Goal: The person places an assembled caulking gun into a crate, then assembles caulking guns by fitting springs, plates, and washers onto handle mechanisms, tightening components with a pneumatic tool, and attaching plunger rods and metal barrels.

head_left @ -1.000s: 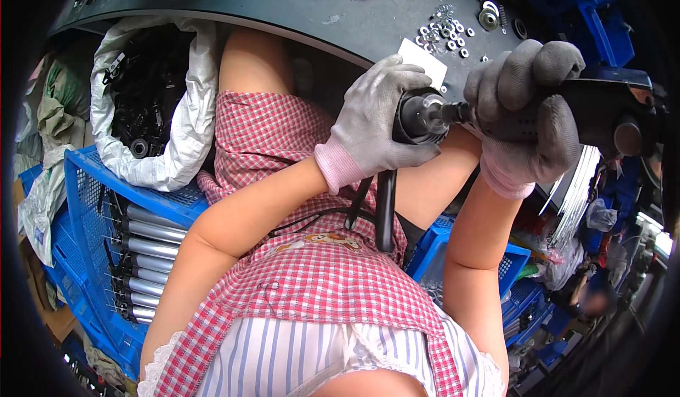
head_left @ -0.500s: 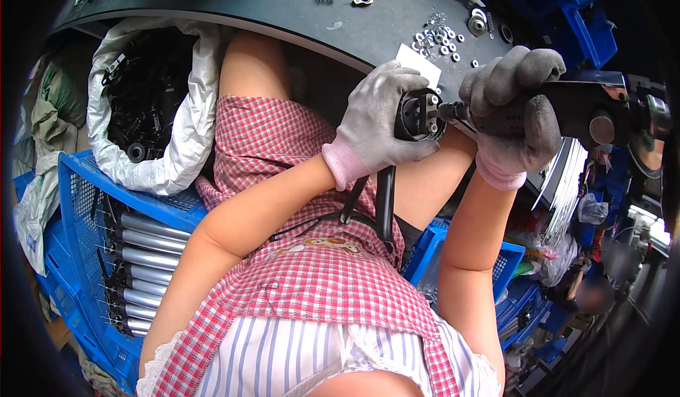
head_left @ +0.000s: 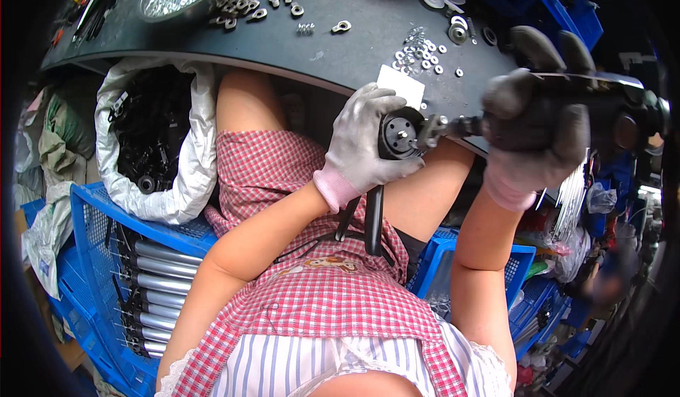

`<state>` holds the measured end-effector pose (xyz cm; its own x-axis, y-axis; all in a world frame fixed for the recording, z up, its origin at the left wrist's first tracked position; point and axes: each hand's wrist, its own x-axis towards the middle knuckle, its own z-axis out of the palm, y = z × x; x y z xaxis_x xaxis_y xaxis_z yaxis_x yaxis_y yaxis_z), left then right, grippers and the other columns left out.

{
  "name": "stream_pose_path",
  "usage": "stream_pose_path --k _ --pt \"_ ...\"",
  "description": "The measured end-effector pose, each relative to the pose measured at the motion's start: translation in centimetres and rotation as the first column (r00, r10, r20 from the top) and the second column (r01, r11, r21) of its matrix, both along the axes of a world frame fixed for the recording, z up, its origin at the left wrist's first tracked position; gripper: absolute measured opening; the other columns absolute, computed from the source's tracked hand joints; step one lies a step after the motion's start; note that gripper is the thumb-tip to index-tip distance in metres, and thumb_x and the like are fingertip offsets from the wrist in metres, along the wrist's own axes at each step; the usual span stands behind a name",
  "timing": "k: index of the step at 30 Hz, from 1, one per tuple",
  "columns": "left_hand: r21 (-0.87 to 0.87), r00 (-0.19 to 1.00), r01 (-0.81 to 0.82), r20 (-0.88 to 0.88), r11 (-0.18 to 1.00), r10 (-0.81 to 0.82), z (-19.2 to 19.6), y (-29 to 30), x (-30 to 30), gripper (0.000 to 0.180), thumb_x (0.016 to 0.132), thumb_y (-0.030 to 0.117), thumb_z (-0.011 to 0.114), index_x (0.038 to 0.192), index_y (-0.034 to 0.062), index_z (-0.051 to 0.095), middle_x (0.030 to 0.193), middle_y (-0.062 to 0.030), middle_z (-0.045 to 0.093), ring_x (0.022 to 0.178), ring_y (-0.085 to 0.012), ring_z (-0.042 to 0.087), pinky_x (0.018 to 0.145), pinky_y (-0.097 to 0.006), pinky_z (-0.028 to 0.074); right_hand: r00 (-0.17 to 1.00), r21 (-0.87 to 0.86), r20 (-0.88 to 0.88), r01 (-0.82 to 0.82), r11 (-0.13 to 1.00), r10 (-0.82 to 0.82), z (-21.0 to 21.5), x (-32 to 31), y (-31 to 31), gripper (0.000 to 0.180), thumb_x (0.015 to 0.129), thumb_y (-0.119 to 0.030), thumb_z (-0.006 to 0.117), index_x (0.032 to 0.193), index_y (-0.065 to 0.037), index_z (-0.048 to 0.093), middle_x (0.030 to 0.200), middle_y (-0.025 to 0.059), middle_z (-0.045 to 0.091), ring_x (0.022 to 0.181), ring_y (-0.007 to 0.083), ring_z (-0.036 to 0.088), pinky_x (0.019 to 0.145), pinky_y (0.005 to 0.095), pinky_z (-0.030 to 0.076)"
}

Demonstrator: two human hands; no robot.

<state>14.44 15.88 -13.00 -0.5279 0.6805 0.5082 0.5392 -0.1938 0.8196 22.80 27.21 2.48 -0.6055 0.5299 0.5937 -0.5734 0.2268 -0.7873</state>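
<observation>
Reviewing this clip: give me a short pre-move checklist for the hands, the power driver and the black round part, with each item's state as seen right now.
1. Left hand grips the black round part firmly: ok, gloved fingers wrap its rim.
2. Right hand holds the power driver: ok, glove closed around the body.
3. Driver tip lined up with the part's face: ok, it sits at the edge of the face.
4. Tip seated on a fastener: cannot tell, too small.
5. Left fingers clear of the tip: not ok, they lie close beside it.
6. Spare washers within reach on the dark table: ok.
</observation>
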Motion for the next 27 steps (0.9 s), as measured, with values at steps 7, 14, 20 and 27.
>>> stream_pose_path --k 7,14,20,27 --pt "0.097 0.959 -0.248 -0.119 0.964 0.258 -1.2 0.0 1.6 0.084 0.058 0.063 0.077 0.116 0.0076 0.052 0.111 -0.0109 0.055 0.109 -0.0338 0.051 0.097 -0.048 0.037 0.399 0.419 0.556 0.623 0.66 -0.729 -2.1 5.6 8.2 0.038 0.082 -0.028 0.072 0.106 -0.004 0.054 0.077 0.008 0.059 0.059 0.0173 0.058 0.056 0.0318 0.049" --pt "0.058 0.936 -0.108 0.343 0.992 0.082 -6.5 -1.2 2.0 0.06 0.093 0.046 0.052 0.132 0.0017 0.04 0.129 -0.015 0.049 0.117 -0.0299 0.049 0.104 -0.041 0.036 -0.351 0.862 0.501 0.281 0.422 -0.791 -9.9 6.2 13.7 0.046 0.078 -0.042 0.072 0.103 -0.005 0.061 0.1 0.0183 0.065 0.094 0.0359 0.062 0.084 0.0438 0.049" --pt "-0.401 0.752 0.101 0.63 0.911 0.194 -14.0 -3.0 -3.0 0.037 0.092 0.012 0.039 0.124 -0.0024 0.048 0.112 -0.0167 0.057 0.106 -0.0261 0.054 0.097 -0.037 0.042 0.162 0.918 0.201 0.313 0.243 -0.966 -9.4 8.2 6.2 0.022 0.082 -0.02 0.063 0.098 -0.005 0.063 0.096 0.013 0.062 0.09 0.0341 0.058 0.084 0.0418 0.045" --pt "-0.667 0.849 0.479 0.187 0.57 -0.495 -23.5 1.3 -1.4 0.035 0.092 0.024 0.047 0.122 0.0089 0.054 0.107 -0.0206 0.064 0.101 -0.0361 0.061 0.087 -0.038 0.048 0.82 -0.88 0.307 0.052 0.471 0.483 -15.4 6.7 -8.1 0.045 0.086 -0.026 0.066 0.119 -0.001 0.051 0.102 0.0148 0.062 0.071 0.0134 0.062 0.058 0.0248 0.05"
